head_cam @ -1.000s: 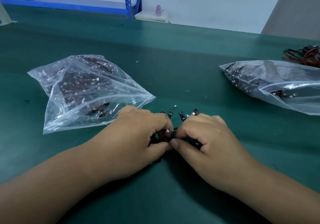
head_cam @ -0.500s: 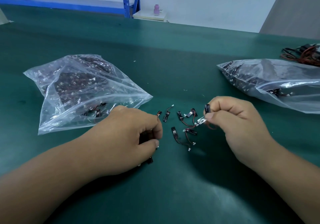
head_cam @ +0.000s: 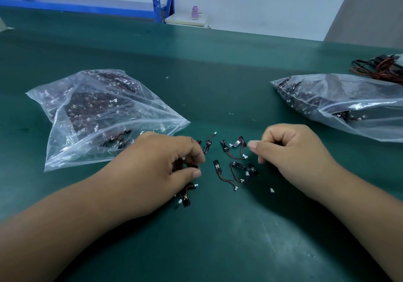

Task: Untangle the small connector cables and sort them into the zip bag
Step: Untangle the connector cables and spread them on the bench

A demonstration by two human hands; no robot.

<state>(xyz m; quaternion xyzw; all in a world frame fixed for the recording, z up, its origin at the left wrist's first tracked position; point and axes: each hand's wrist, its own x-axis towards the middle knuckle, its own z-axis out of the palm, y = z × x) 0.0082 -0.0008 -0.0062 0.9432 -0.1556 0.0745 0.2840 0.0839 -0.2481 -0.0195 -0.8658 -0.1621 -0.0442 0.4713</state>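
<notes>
Right hand [head_cam: 292,151] has let go, fingers curled empty beside loose cables [head_cam: 229,151]; left hand [head_cam: 157,168] clutches cable bunch [head_cam: 185,196].

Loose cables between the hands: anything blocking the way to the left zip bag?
Only the left hand, gripping a bunch of cables, sits partly between the loose cables and the zip bag; nothing else visible.

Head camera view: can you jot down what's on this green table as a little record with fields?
Surface: dark green table
Left hand: grips clump of small black connector cables
Right hand: fingers curled, nothing visible inside
Between hands: loose black cables with white plugs, scattered
Left side: clear plastic zip bag, partly filled with cables
Right side: second clear plastic bag, also holding cables
</notes>
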